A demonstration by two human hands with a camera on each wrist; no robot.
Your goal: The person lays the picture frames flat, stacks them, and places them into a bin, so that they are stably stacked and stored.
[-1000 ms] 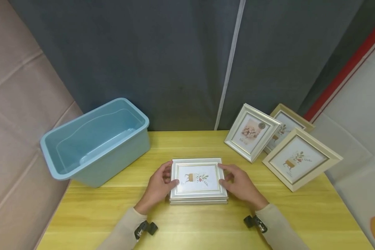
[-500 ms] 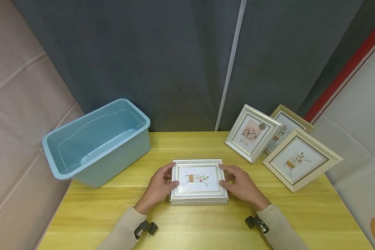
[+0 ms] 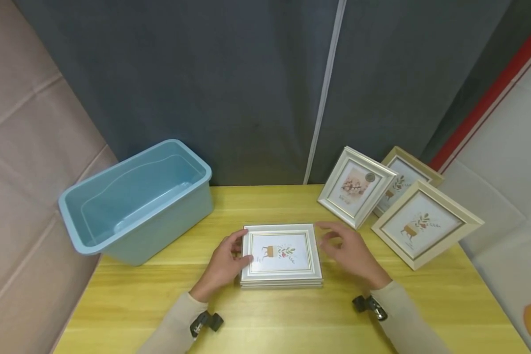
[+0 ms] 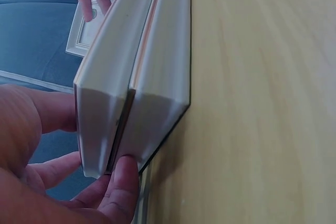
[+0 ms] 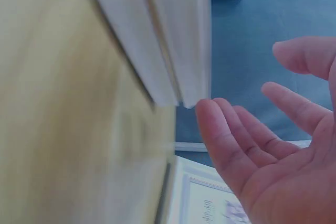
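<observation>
Head view: stacked white picture frames [image 3: 281, 255] lying flat at the middle of the wooden table [image 3: 425, 305]. Left hand [image 3: 223, 265] grips the stack's left edge, thumb on top, fingers curled beneath. Right hand [image 3: 351, 253] hovers just beside the right edge, fingers spread and relaxed, touching nothing. Blue bin [image 3: 137, 201] at left; three standing frames [image 3: 398, 206] at right.
</observation>
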